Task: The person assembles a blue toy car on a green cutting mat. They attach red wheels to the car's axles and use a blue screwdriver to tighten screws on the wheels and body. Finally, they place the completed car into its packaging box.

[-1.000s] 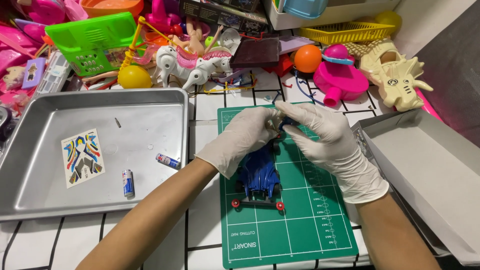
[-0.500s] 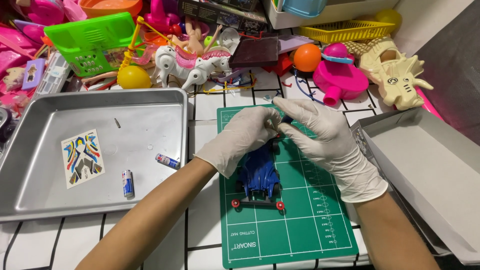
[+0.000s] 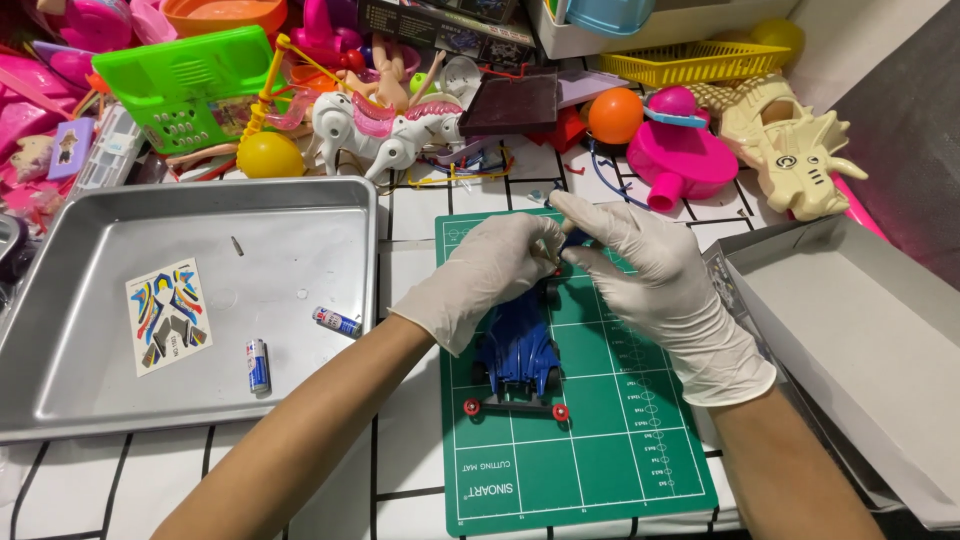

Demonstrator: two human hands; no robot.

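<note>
**Small blue racer, held at the far end**

While the blue toy car [image 3: 517,345] sits on the green cutting mat [image 3: 590,470], my left hand [image 3: 480,280] and right hand [image 3: 665,285] pinch its far end. Light, brittle plastic; I'd grip the body sides.

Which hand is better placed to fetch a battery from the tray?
Left. The left hand is on the tray side of the car, nearer the batteries; the right hand would cross over.
</note>
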